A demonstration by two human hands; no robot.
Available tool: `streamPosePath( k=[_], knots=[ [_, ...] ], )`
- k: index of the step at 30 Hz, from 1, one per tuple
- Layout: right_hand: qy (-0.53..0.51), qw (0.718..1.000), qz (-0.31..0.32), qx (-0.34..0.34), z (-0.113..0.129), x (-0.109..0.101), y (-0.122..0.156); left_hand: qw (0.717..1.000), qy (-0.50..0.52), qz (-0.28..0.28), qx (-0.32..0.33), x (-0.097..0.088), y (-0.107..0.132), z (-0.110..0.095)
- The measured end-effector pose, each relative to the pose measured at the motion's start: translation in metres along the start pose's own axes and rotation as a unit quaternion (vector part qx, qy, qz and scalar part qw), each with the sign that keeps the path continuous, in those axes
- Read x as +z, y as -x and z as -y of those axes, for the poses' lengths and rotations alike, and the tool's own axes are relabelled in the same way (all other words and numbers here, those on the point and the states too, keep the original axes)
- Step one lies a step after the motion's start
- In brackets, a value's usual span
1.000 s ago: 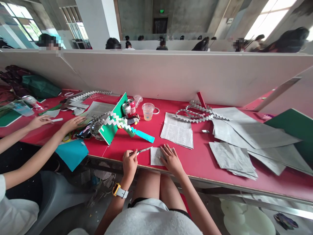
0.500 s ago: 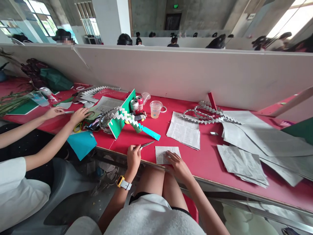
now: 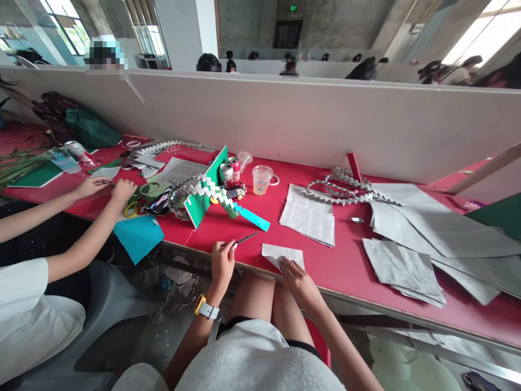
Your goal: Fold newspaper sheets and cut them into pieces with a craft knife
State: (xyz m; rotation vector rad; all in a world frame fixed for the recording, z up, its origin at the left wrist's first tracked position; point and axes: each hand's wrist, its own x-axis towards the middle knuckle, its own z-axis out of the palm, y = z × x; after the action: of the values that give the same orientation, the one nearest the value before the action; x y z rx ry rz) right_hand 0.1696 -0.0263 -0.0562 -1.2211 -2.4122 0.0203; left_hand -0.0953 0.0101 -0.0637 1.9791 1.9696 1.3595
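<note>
One small printed sheet [image 3: 272,251] sits at the near edge of a red table [image 3: 334,266] in the head view, its lower left side slanting toward the wearer's right hand [image 3: 300,279]. That hand's bent fingers touch the sheet's near part; whether they pinch or only press cannot be told. Just left of the sheet, the left hand [image 3: 222,266] has its fingers curled around a slim, dark tool [image 3: 246,238], tip pointing right, apart from the paper. Beyond lie a turquoise strip [image 3: 255,220], a clear cup [image 3: 261,184] and a folded newspaper [image 3: 307,217]. Farther left are another person's hands [image 3: 123,190].
</note>
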Motion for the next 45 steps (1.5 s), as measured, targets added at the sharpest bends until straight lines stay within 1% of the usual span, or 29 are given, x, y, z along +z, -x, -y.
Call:
streamPosePath(
  k=[3,5,7,10,12,14,18,20,22,24,26,29,31,35,38,41,45],
  knots=[
    [-0.028,0.995,0.02,0.094,0.003,-0.007,-0.009,1.0,0.011,-0.011,-0.004,-0.002,-0.001,0.001],
    [-0.034,0.989,0.03,0.141,0.002,-0.009,-0.018,1.0,0.018,-0.015,-0.008,-0.004,-0.002,0.001],
    [-0.055,0.984,0.024,0.166,-0.001,-0.012,-0.027,1.0,0.023,-0.019,-0.008,-0.005,-0.004,0.003],
    [-0.112,0.974,-0.001,0.198,-0.009,-0.018,-0.041,0.999,0.029,-0.025,0.007,-0.01,-0.009,0.009],
    [-0.15,0.963,-0.011,0.222,-0.016,-0.024,-0.048,0.999,0.035,-0.015,0.032,-0.016,-0.015,0.013],
    [-0.175,0.955,-0.013,0.24,-0.022,-0.03,-0.053,0.997,0.045,0.007,0.061,-0.024,-0.022,0.015],
    [-0.186,0.951,-0.009,0.246,-0.029,-0.037,-0.056,0.992,0.062,0.051,0.094,-0.039,-0.036,0.011],
    [-0.183,0.953,-0.005,0.24,-0.029,-0.039,-0.055,0.988,0.072,0.082,0.106,-0.04,-0.04,0.007],
    [-0.169,0.958,-0.008,0.234,-0.027,-0.04,-0.053,0.98,0.084,0.133,0.125,-0.036,-0.041,0.002],
    [-0.156,0.963,-0.02,0.219,-0.024,-0.043,-0.05,0.969,0.09,0.185,0.14,-0.026,-0.037,-0.002],
    [-0.164,0.968,-0.029,0.189,-0.02,-0.045,-0.048,0.964,0.084,0.209,0.14,-0.013,-0.031,-0.006],
    [-0.175,0.976,-0.022,0.129,-0.017,-0.047,-0.043,0.968,0.063,0.199,0.137,0.005,-0.023,-0.012],
    [-0.146,0.983,-0.011,0.112,-0.018,-0.044,-0.038,0.974,0.045,0.174,0.137,0.013,-0.019,-0.015],
    [-0.069,0.984,0.014,0.164,-0.023,-0.026,-0.027,0.984,0.016,0.127,0.127,0.021,-0.012,-0.017],
    [-0.045,0.985,0.031,0.162,-0.025,-0.011,-0.018,0.988,-0.005,0.105,0.11,0.023,-0.007,-0.02],
    [-0.062,0.988,0.013,0.144,-0.027,-0.003,-0.013,0.991,-0.018,0.091,0.098,0.027,-0.003,-0.024],
    [-0.1,0.985,-0.015,0.143,-0.031,-0.005,-0.013,0.993,-0.015,0.077,0.087,0.031,-0.001,-0.028]
  ],
)
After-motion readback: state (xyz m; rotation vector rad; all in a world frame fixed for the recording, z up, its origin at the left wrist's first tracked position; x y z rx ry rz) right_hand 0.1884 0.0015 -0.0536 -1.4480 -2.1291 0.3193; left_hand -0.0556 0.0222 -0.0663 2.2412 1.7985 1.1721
